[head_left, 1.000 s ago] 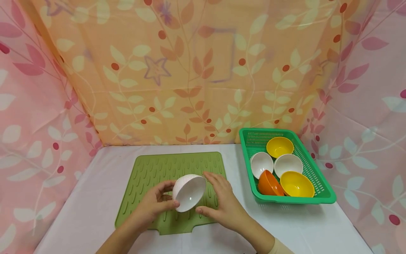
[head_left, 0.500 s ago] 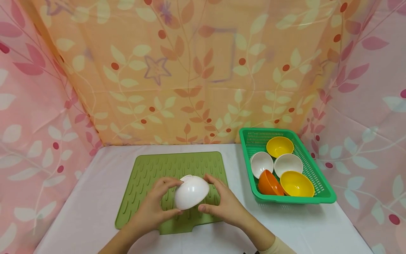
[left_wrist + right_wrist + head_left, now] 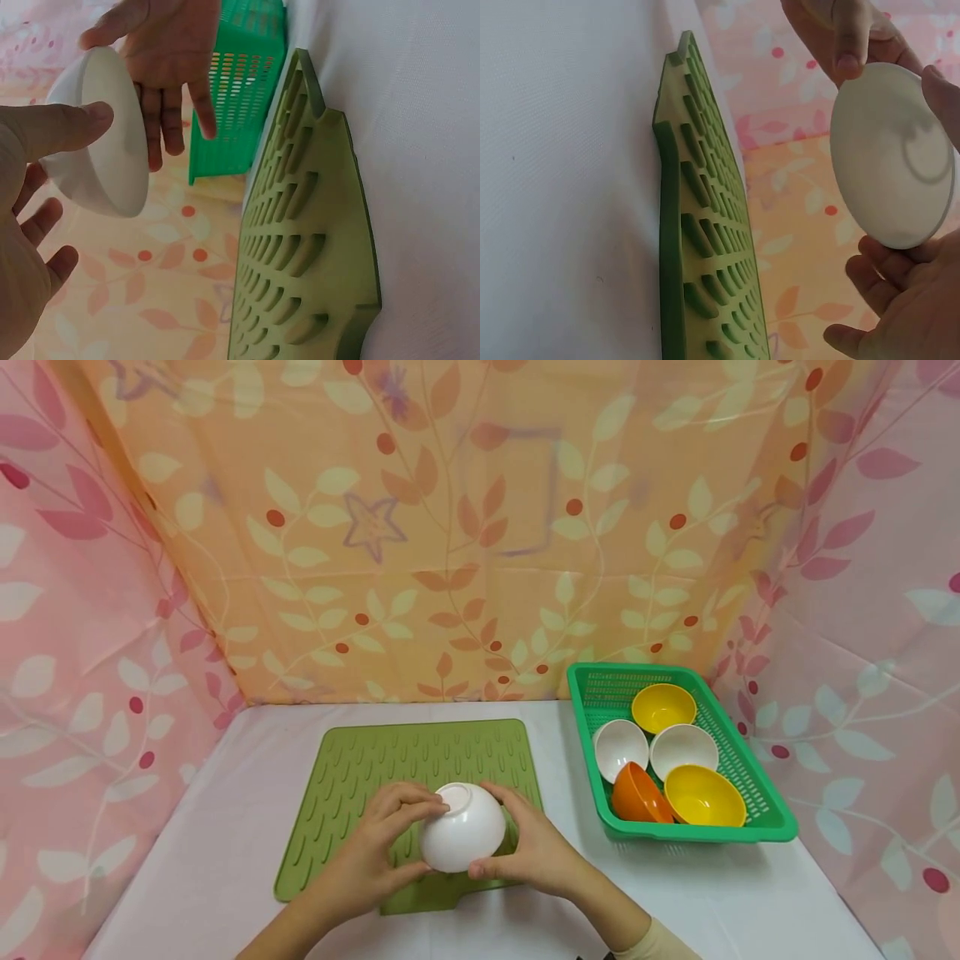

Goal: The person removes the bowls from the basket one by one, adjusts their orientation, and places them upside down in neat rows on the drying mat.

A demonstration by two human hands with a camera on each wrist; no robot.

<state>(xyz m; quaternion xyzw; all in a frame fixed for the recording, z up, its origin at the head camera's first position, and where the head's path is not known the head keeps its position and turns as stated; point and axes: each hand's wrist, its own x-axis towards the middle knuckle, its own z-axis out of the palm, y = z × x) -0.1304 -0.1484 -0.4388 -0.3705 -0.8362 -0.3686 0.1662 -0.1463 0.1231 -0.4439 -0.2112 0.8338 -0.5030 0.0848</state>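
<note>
- Bowl [image 3: 462, 835], glossy white, held bottom-up and tilted above the near half of the ribbed green mat [image 3: 420, 752], clear of its surface.
- Left hand [image 3: 367, 852], over the mat, half closed: thumb and fingers pinch the bowl, fingertips by its foot ring.
- Right hand [image 3: 536, 852], over the mat's right edge, widely curved, thumb and fingers holding opposite edges of the bowl's rim.
- Green plastic basket [image 3: 697, 833], right of the mat: two yellow bowls [image 3: 663, 710], two white bowls [image 3: 621, 750], one tipped orange bowl [image 3: 637, 795].

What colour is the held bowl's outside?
The bowl is white outside, clearest in the head view.
</note>
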